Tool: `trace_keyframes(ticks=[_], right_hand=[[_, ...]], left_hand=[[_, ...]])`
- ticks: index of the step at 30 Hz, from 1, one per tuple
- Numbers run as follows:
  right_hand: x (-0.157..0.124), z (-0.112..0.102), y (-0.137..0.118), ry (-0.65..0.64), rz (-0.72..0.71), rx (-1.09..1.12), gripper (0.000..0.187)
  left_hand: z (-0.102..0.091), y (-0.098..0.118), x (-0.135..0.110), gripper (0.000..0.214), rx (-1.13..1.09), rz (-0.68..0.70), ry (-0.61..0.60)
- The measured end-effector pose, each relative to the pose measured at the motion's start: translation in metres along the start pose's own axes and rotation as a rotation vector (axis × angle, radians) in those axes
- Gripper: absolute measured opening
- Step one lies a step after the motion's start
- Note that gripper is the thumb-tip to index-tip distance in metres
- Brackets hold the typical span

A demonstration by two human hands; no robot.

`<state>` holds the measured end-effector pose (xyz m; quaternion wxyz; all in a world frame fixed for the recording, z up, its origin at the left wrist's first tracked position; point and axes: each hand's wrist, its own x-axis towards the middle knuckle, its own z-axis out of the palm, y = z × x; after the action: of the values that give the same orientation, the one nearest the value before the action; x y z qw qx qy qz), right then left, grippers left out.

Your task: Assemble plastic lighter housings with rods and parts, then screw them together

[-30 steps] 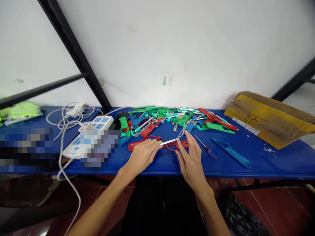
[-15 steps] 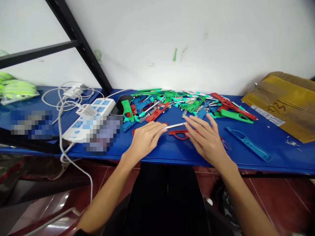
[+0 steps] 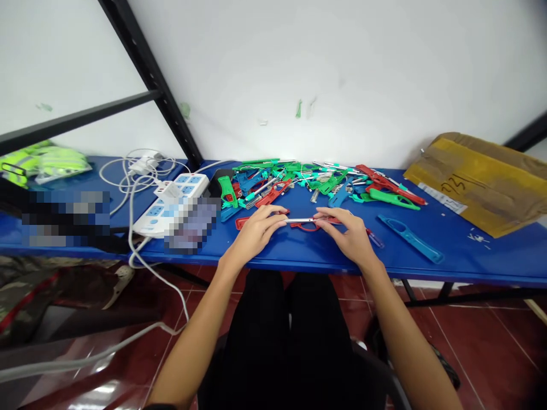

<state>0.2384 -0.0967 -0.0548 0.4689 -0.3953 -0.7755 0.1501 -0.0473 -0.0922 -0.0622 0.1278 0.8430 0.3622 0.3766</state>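
A red plastic handle piece (image 3: 304, 226) lies flat on the blue table (image 3: 299, 256) near its front edge, with a thin silver metal blade (image 3: 301, 220) along it. My left hand (image 3: 255, 233) rests on the handle's left end, fingertips pinched at the blade's left tip. My right hand (image 3: 350, 236) covers the handle's right end, thumb and fingers closed on the blade's right end. Behind them is a heap of red, green and blue handle pieces and blades (image 3: 307, 182).
A blue handle piece (image 3: 410, 238) and a small screwdriver (image 3: 374, 237) lie right of my right hand. A white power strip (image 3: 171, 205) with cables sits at left, a cardboard box (image 3: 482, 182) at the far right, a black shelf frame (image 3: 149, 74) behind.
My right hand, spread open above the handle half a second ago, has come down and closed on the blade's right end. The camera view shifted slightly.
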Motion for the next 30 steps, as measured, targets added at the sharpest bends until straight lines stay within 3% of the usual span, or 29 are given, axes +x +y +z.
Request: trace_keyframes(ticks=[7,11,16,20,25,30], right_hand=[[-0.003,0.006,0.007,-0.049,-0.051,0.002,0.023],[0.014,0.007,0.007,-0.107,-0.09,0.035,0.026],[0.055,0.002,0.003,-0.336,-0.126,0.082,0.029],[0.07,-0.002,0.012,-0.515,-0.17,0.14,0.029],[0.068,0.0,0.025,-0.528,-0.207,0.169,0.024],[0.064,0.003,0.02,-0.533,-0.172,0.074,0.024]], left_hand=[[0.002,0.002,0.002,0.033,0.047,-0.002,-0.033],[0.002,0.003,0.002,0.034,0.091,-0.035,-0.005],[0.001,0.003,0.0,0.026,0.101,-0.123,0.015],[0.0,0.007,-0.001,0.019,0.156,-0.15,-0.016],[-0.001,0.016,-0.003,0.025,0.211,-0.126,-0.036],[-0.001,0.019,-0.005,0.025,0.241,-0.111,-0.01]])
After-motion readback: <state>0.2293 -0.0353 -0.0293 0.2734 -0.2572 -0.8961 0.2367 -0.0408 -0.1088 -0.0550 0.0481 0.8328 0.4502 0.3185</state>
